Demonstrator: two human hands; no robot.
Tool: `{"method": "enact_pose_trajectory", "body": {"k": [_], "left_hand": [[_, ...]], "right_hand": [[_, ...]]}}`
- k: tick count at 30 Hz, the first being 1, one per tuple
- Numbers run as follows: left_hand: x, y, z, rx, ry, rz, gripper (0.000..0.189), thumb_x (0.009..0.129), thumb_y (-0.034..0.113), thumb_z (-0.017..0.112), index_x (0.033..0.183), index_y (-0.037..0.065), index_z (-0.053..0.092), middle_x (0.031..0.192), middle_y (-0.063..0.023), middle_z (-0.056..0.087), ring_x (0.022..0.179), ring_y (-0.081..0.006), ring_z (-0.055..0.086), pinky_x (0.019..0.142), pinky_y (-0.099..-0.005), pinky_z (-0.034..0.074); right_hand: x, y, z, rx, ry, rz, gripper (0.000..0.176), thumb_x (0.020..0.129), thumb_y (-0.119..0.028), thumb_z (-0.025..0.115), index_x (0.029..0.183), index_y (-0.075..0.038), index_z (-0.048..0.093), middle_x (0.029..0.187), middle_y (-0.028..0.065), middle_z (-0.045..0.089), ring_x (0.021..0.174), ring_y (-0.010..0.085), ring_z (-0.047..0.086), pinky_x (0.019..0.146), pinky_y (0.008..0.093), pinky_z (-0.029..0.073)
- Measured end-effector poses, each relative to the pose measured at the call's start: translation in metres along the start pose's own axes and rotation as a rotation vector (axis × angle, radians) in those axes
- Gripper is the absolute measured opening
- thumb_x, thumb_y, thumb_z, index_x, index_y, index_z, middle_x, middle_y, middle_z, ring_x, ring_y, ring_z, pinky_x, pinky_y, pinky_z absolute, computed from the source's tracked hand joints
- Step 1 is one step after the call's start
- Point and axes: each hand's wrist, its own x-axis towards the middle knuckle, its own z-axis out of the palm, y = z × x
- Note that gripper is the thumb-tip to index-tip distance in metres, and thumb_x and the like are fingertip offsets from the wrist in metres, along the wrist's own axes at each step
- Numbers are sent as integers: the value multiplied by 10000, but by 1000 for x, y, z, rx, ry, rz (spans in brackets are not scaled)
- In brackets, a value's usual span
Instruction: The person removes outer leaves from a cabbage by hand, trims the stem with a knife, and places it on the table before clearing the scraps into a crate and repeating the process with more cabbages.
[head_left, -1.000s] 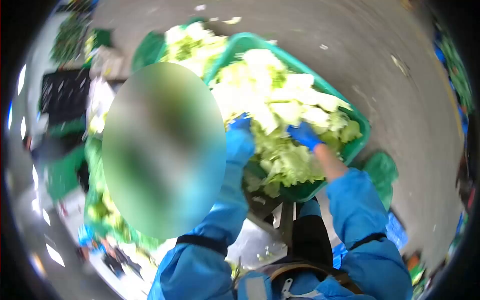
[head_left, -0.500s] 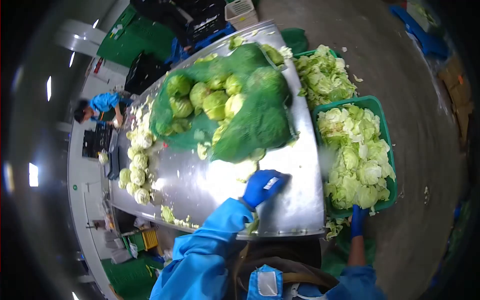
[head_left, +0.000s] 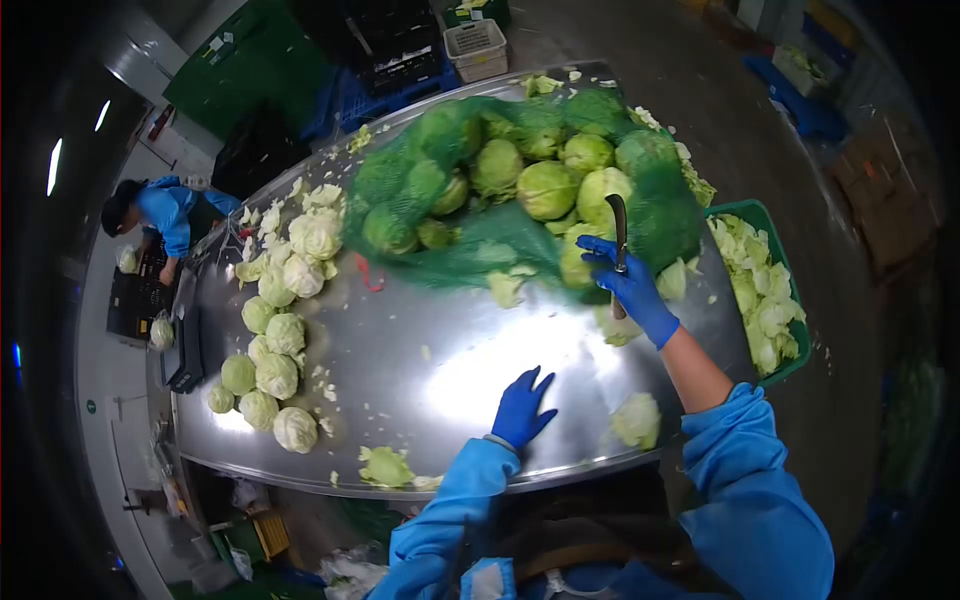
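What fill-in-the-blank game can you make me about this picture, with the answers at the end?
1. The person's right grip holds a curved-bladed tool called a ____.
2. The glove on the left grip is coloured ____.
3. The mesh around the large cabbages is coloured ____.
4. The crate of leaves stands off the table's ____ side, as the person sees it.

Missing words: knife; blue; green; right.
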Motion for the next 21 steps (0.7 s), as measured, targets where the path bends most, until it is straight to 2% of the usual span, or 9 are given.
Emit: {"method": "enact_pose_trajectory", "body": {"k": [1, 3, 5, 7, 9, 13, 16, 19, 21], "left_hand": [[-16, -10, -17, 31, -14, 49, 639, 767, 294, 749, 1322, 78, 517, 1314, -241, 511, 1218, -414, 488, 1024, -463, 404], [-56, -51, -32, -64, 84, 17, 619, 764, 300, 757, 1300, 82, 536, 1298, -225, 531, 1202, -403, 505, 1012, -457, 417], [-95, -85, -51, -228, 213, -107, 511, 784, 276, 747, 1229, 81, 589, 1222, -186, 591, 1149, -361, 551, 964, -433, 457], [-124, -126, -63, -223, 154, -254, 494, 793, 266, 749, 1222, 80, 590, 1174, -157, 616, 1109, -339, 578, 946, -421, 471], [-128, -153, -67, -439, 156, -552, 483, 802, 265, 745, 1219, 76, 590, 1149, -142, 625, 1057, -316, 607, 921, -397, 489], [-44, -150, -110, -417, 267, -309, 483, 819, 191, 714, 1250, 39, 560, 1203, -157, 605, 1090, -305, 605, 939, -369, 484], [45, -137, -131, -443, 285, -146, 513, 856, 229, 675, 1306, 39, 518, 1271, -185, 572, 1141, -347, 576, 982, -378, 453], [130, -158, -144, -215, 197, -143, 628, 848, 306, 664, 1376, 40, 453, 1344, -213, 517, 1229, -348, 515, 1034, -391, 408], [185, -200, -146, -146, 318, -149, 596, 818, 275, 667, 1337, 43, 487, 1280, -218, 549, 1157, -360, 549, 995, -413, 429]], "right_hand": [[5, 11, 24, 70, 11, 130, 552, 757, 3, 514, 1309, -11, 515, 1233, 101, 625, 1040, 183, 612, 859, 367, 485], [2, 75, 59, -264, -89, 498, 517, 786, -28, 544, 1303, -30, 535, 1059, 77, 690, 885, 181, 657, 734, 356, 520], [-31, 50, 111, -1352, -187, 215, 471, 832, -77, 581, 1301, -50, 546, 915, 47, 696, 769, 161, 655, 689, 298, 526], [-44, 51, 135, -1026, -158, 472, 452, 840, -148, 607, 1285, -76, 566, 939, 63, 696, 773, 145, 655, 684, 278, 524], [-75, 70, 141, -84, -78, 522, 461, 826, -210, 617, 1270, -90, 579, 973, 95, 701, 799, 186, 674, 711, 330, 529], [-103, 107, 147, -606, -138, 460, 406, 818, -125, 606, 1221, -77, 608, 1045, 91, 700, 955, 209, 666, 861, 315, 498], [-99, 117, 150, -217, -140, 463, 411, 824, -92, 594, 1230, -33, 591, 1098, 107, 686, 1041, 206, 643, 930, 319, 475], [-73, 120, 155, -182, -111, 426, 417, 833, -55, 573, 1247, -14, 575, 1101, 95, 678, 993, 182, 650, 859, 297, 501], [-52, 102, 158, -63, -101, 486, 421, 835, -41, 561, 1255, -17, 569, 1088, 83, 674, 936, 161, 654, 793, 280, 511]]}}
